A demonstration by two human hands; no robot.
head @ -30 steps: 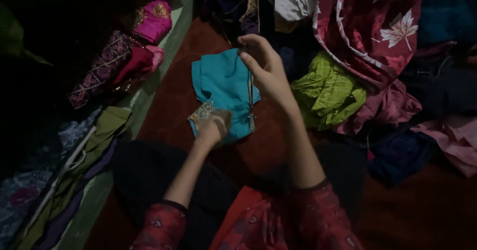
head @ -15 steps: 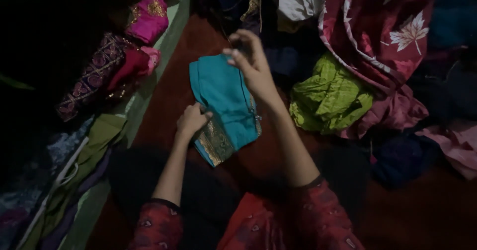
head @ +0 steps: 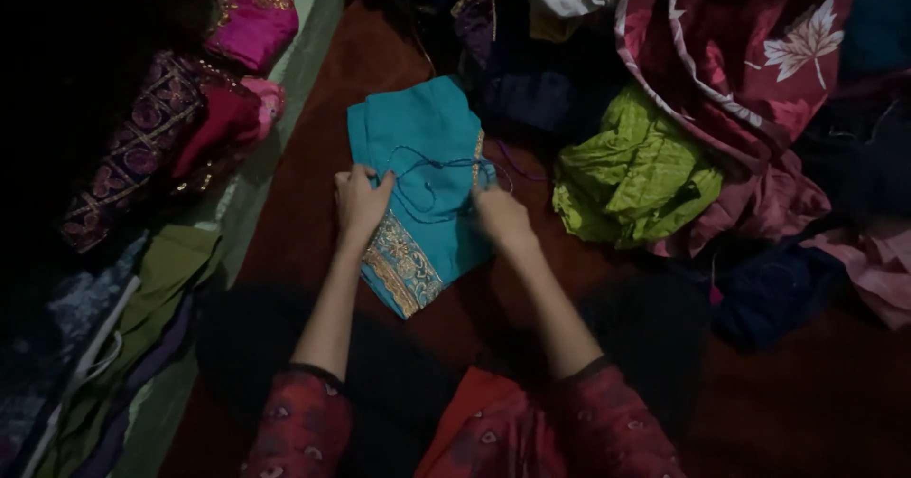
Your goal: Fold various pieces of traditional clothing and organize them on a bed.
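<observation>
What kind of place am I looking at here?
Probably a room in a home, with clothes being sorted on the floor. Both hands, left hand and right hand, rest on a folded teal blouse on a dark red floor covering, with a green garment and leaf-print fabric heaped around.

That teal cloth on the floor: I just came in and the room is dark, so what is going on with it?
A person seated on the dark red floor has both hands on a folded teal garment with a gold-patterned border. The left hand presses its left edge; the right hand rests at its right edge, by a loose dark drawstring. A green cloth and a leaf-print fabric lie heaped to the right.
</observation>
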